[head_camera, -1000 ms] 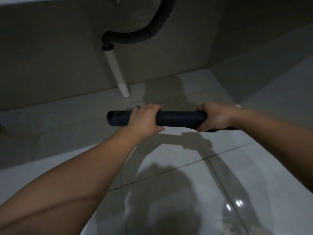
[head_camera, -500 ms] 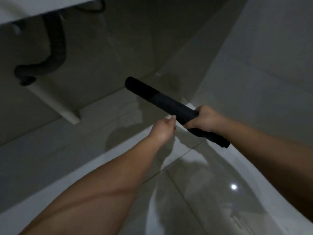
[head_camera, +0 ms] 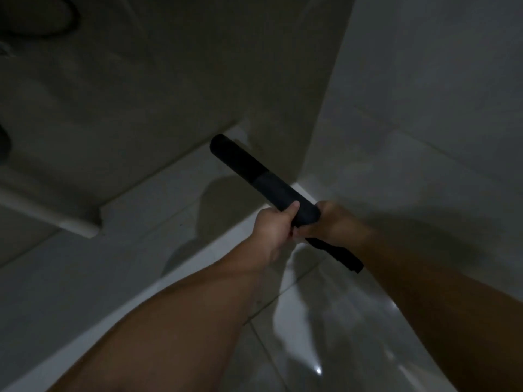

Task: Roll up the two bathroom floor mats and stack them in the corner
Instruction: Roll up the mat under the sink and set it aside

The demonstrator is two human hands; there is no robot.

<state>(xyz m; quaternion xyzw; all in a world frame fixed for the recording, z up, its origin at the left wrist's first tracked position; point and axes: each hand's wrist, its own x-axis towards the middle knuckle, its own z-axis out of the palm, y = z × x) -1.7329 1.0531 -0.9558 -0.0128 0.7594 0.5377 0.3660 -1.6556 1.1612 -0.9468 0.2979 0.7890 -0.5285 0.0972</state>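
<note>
1. Rolled black floor mat [head_camera: 254, 172] is off the floor, held in both my hands, far end aimed past my knuckles at the wall corner [head_camera: 304, 165].
2. My right hand [head_camera: 332, 223] is wrapped round the roll near its lower end; short tail sticks out behind my wrist.
3. My left hand [head_camera: 273, 230] pinches the roll just beside the right, thumb on top, probably to keep it from unrolling.
4. Glossy tiled floor [head_camera: 325, 349] below my arms; white pipe [head_camera: 48, 217] far to my left.
5. Second mat not in view.
</note>
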